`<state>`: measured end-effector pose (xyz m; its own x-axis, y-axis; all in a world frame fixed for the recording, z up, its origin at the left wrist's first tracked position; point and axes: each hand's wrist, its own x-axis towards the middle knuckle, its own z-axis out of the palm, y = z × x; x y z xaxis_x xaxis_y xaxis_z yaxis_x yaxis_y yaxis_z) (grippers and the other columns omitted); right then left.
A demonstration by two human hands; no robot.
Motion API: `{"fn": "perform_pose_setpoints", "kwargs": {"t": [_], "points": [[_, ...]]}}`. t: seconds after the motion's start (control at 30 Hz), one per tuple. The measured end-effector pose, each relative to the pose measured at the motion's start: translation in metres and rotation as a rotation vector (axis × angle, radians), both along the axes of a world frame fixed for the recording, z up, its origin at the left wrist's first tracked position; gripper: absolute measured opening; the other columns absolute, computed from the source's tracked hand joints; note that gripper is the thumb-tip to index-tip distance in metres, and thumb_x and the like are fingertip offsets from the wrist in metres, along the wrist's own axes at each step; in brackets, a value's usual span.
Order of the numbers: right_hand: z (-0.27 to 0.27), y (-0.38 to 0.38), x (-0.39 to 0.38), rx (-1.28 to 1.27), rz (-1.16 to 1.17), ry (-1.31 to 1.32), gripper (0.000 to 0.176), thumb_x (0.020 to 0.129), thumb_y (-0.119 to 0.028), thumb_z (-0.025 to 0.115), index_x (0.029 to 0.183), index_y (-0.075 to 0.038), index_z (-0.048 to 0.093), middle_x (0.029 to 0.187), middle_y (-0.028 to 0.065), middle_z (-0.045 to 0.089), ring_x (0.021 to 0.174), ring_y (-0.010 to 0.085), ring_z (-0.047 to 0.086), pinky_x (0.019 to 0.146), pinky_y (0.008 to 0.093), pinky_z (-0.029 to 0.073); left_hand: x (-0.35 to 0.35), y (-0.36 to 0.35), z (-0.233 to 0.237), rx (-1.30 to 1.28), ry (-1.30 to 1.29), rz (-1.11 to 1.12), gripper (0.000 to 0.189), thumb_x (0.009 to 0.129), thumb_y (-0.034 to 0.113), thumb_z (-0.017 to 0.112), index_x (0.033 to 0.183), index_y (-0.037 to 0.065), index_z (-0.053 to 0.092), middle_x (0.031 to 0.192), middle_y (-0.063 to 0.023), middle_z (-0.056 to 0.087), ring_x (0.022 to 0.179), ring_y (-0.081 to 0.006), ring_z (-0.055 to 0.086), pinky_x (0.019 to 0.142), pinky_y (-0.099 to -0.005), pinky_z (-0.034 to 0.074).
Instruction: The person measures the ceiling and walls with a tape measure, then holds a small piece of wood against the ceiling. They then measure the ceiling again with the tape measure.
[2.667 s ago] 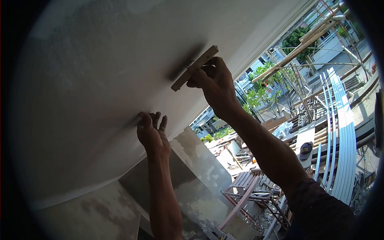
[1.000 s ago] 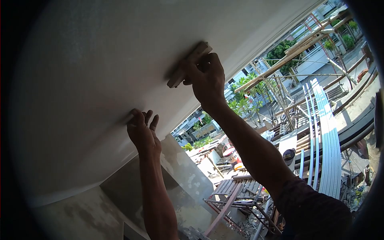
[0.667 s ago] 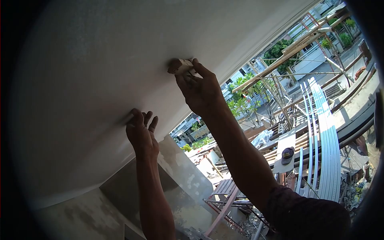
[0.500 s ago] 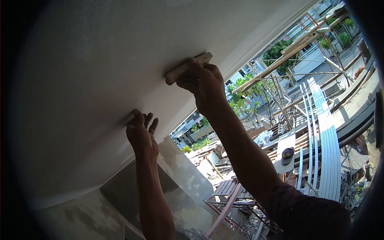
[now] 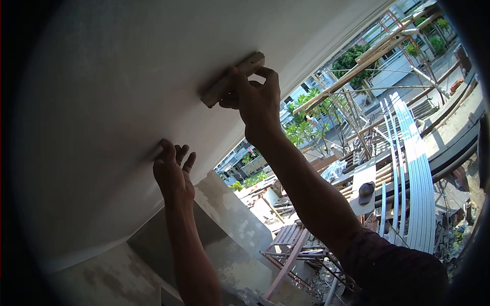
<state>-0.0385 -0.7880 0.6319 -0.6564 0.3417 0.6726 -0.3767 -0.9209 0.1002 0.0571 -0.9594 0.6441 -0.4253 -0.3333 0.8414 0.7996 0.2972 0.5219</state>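
Note:
Overhead stretches a smooth, pale ceiling (image 5: 117, 92). My right hand (image 5: 258, 102) grips a flat block (image 5: 232, 80) between thumb and fingers, its face against the ceiling. Lower and to the left, my left hand (image 5: 173, 171) is raised to the same surface. Its fingers are spread and its fingertips are at or near the ceiling; nothing shows in it. A dark sleeve (image 5: 393, 268) covers my right upper arm.
Patchy plastered walls (image 5: 240, 214) stand below the ceiling. Outside at the right are scaffold poles (image 5: 352, 79), long pale strips (image 5: 418, 178), a cap (image 5: 366, 193) on a board, plants (image 5: 311, 120), rubble and a metal frame (image 5: 291, 260).
My right hand and the block have moved up and slightly left along the ceiling. My left hand has shifted a little to the left.

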Motion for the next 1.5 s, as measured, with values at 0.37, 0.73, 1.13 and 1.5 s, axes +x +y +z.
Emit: {"fn": "perform_pose_setpoints", "kwargs": {"t": [0.37,0.73,1.13,1.5], "points": [[-0.003,0.001,-0.011,0.085,-0.716,-0.059,0.053,0.089,-0.023,0.072,0.123,0.001,0.039,0.098,0.0212,0.063,0.078,0.0275,0.071,0.067,0.039,0.059,-0.004,0.002,-0.001,0.0,0.02,-0.001,0.048,0.099,0.032,0.062,0.129,-0.002,0.046,0.102,-0.0062,0.051,0.103,-0.0212,0.058,0.098,-0.0412,0.05],[-0.003,0.002,-0.014,-0.04,0.224,0.138,0.05,0.092,-0.021,0.065,0.123,0.008,0.038,0.105,0.0248,0.057,0.08,0.0322,0.069,0.074,0.0413,0.062,-0.005,0.004,-0.003,0.051,0.064,-0.046,0.033,0.101,0.026,0.06,0.124,0.003,0.052,0.099,-0.0039,0.053,0.098,-0.0188,0.058,0.096,-0.0397,0.049],[-0.006,-0.009,-0.02,0.0,0.587,0.265,0.034,0.105,-0.03,0.048,0.117,0.002,0.049,0.109,0.0161,0.056,0.102,0.0232,0.062,0.094,0.0356,0.054,-0.003,0.086,-0.015,-0.795,0.411,0.658,0.034,0.091,0.023,0.074,0.107,-0.002,0.058,0.095,-0.0125,0.069,0.089,-0.0218,0.069,0.074,-0.0363,0.057],[-0.028,0.003,-0.036,0.284,0.358,0.245,0.06,0.096,-0.037,0.064,0.124,0.012,0.043,0.111,0.0295,0.06,0.103,0.0333,0.066,0.094,0.0407,0.056,-0.039,0.088,0.011,-0.987,0.918,0.914,0.019,0.092,0.018,0.07,0.098,0.002,0.061,0.088,-0.0133,0.07,0.077,-0.0233,0.073,0.066,-0.0323,0.059]]}}
